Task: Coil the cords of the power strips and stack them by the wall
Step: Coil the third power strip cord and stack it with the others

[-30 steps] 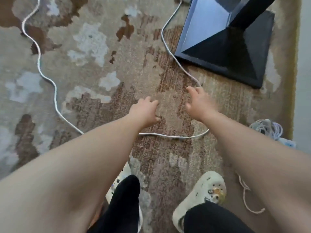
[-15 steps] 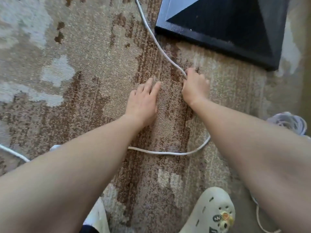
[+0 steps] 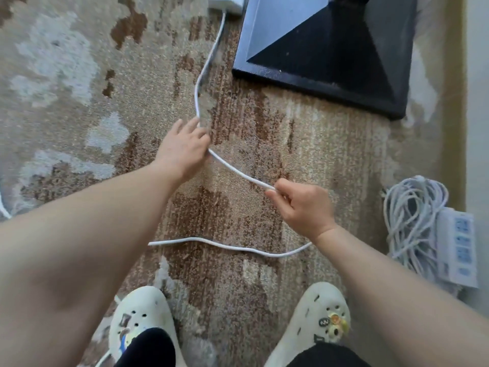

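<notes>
Right hand (image 3: 301, 207) fingers curled, pinching thin white power-strip cord (image 3: 238, 170); left hand (image 3: 182, 149) grips same cord, fingers partly hidden; patterned beige-brown carpet (image 3: 79, 102) beneath.

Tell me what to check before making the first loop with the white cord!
1. Right hand has a grip on the white cord: ok, pinched.
2. Left hand is on the cord: ok, touching; firm grip cannot tell.
3. Cord free of the black stand base: ok, runs beside it.
4. Cord's far end, at the white block on the top edge, is loose: cannot tell.
5. Slack on the carpet is untangled: ok.
6. Coiled power strip already by the wall: ok.
</notes>
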